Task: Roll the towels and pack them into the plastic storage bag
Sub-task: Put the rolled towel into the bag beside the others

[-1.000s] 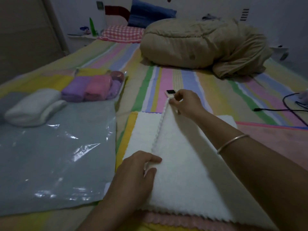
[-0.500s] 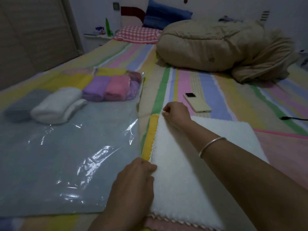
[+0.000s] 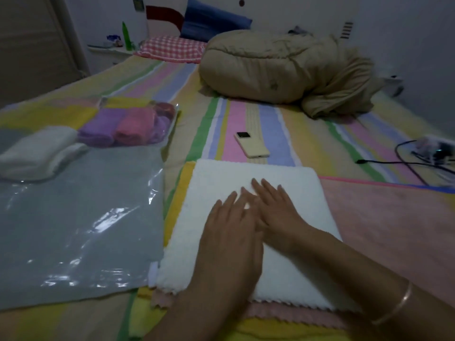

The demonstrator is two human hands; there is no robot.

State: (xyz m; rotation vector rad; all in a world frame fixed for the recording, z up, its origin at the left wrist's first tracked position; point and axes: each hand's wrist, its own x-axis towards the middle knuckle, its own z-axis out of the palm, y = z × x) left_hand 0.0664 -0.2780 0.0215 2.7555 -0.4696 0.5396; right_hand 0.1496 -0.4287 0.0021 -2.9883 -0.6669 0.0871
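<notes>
White towel [image 3: 283, 262]: folded and lying flat at the lower centre of the frame, on top of a pink towel [image 3: 394, 217] and a yellow towel [image 3: 177, 193] spread on the striped bed [image 3: 307, 134].
Your left hand [image 3: 231, 232]: palm down on the white towel, fingers straight and slightly spread.
Your right hand [image 3: 278, 212]: flat on the same towel just right of the left, fingers straight and close together; the two hands touch at the fingers.
Plastic storage bag [image 3: 73, 230]: flat at the left of the frame, its edge just beside the white towel.
Rolled towels [image 3: 123, 129]: purple and pink, packed side by side at the bag's far end, upper left.
White roll [image 3: 37, 153]: at the far left edge; you cannot tell whether it lies inside the bag or on it.
Phone [image 3: 251, 145]: on the bed just beyond the white towel.
Bracelet [image 3: 394, 306]: on your right wrist, lower right.
</notes>
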